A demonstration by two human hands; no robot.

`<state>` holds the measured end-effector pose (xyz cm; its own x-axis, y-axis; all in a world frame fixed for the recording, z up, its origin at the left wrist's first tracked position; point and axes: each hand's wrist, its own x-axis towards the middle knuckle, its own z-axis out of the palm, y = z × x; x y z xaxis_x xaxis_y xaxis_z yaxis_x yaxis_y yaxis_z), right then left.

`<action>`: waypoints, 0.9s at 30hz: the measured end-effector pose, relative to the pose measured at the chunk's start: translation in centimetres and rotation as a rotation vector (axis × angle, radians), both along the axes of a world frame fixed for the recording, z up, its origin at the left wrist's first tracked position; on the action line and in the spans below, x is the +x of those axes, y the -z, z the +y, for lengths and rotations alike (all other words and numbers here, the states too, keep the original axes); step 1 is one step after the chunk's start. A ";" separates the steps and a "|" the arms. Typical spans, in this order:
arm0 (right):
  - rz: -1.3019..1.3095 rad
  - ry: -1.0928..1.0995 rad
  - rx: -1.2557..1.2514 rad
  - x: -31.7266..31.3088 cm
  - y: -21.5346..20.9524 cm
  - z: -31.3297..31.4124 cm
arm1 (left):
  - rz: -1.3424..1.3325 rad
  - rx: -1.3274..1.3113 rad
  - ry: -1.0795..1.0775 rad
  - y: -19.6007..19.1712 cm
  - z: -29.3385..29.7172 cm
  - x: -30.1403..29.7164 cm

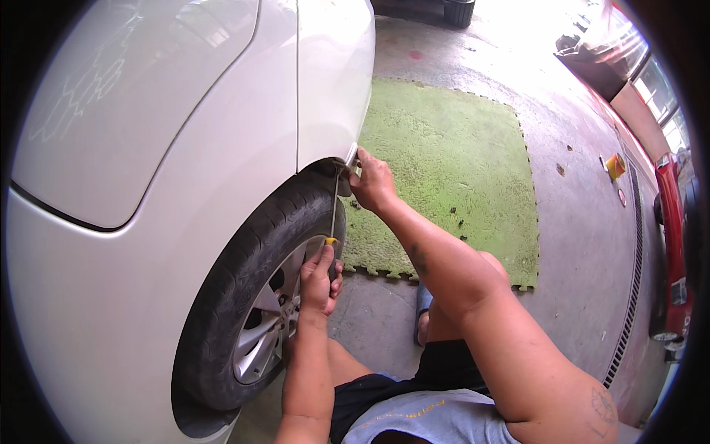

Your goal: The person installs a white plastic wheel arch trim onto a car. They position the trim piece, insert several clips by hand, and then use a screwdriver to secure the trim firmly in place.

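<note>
My left hand [318,285] is closed around a yellow-handled screwdriver [335,211] in front of the wheel. The long thin shaft points away from me, and its tip reaches the edge of the wheel arch at the far end of the tyre [211,296]. There, my right hand [374,183] grips the lower edge of the white car's bumper [336,96], with its fingers curled at the corner. What the tip touches is too small to make out. The spoked silver wheel rim [260,333] is just left of my left forearm.
A green foam mat [444,163] lies on the concrete floor beyond the wheel, with several small dark bits [453,210] on it. Farther right are a yellow-orange container [614,166], a drain grate [627,296] and a red object [669,259]. My knees are bent close to the wheel.
</note>
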<state>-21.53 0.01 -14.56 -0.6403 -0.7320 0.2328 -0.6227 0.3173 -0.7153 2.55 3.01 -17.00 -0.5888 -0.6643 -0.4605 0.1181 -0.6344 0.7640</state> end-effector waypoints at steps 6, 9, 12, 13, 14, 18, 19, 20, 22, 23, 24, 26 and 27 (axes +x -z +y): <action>0.003 0.007 -0.053 -0.6 1.1 0.2 | -0.756 -1.290 -0.251 0.3 2.0 -2.4; 0.003 0.019 0.008 -0.2 0.4 -0.2 | -0.934 -1.441 -0.333 0.2 2.3 -2.5; 0.010 0.008 0.034 0.0 -0.2 -0.1 | -0.750 -1.268 -0.320 0.4 2.4 -2.3; -0.005 0.009 0.025 -0.2 -0.4 -0.1 | -0.657 -1.184 -0.306 0.6 2.3 -2.2; -0.021 0.011 0.015 -0.4 -0.5 -0.2 | -0.459 -0.785 -0.237 0.8 2.0 -1.5; -0.056 0.028 -0.029 -1.4 0.0 -0.4 | 0.257 0.322 -0.050 -0.5 0.7 -0.1; -0.060 0.022 -0.022 -1.3 0.0 -0.4 | 0.414 0.475 -0.046 -0.5 0.4 0.3; -0.062 0.017 -0.015 -1.2 -0.2 -0.2 | 0.520 0.577 -0.005 0.0 0.2 0.7; -0.054 0.010 -0.007 -1.1 -0.4 -0.3 | 0.542 0.538 0.056 0.5 -0.2 0.7; -0.051 0.008 -0.005 -1.0 -0.3 -0.5 | 0.553 0.518 0.086 0.7 -0.3 0.8; -0.047 0.009 0.001 -1.0 -0.2 -0.5 | 0.456 0.402 0.050 0.6 -0.2 0.6; -0.012 0.033 -0.014 -1.2 0.0 -0.5 | 0.261 0.171 -0.021 0.4 0.1 0.3; -0.001 0.042 -0.021 -0.9 0.1 -0.6 | 0.194 0.071 -0.040 0.1 0.4 0.0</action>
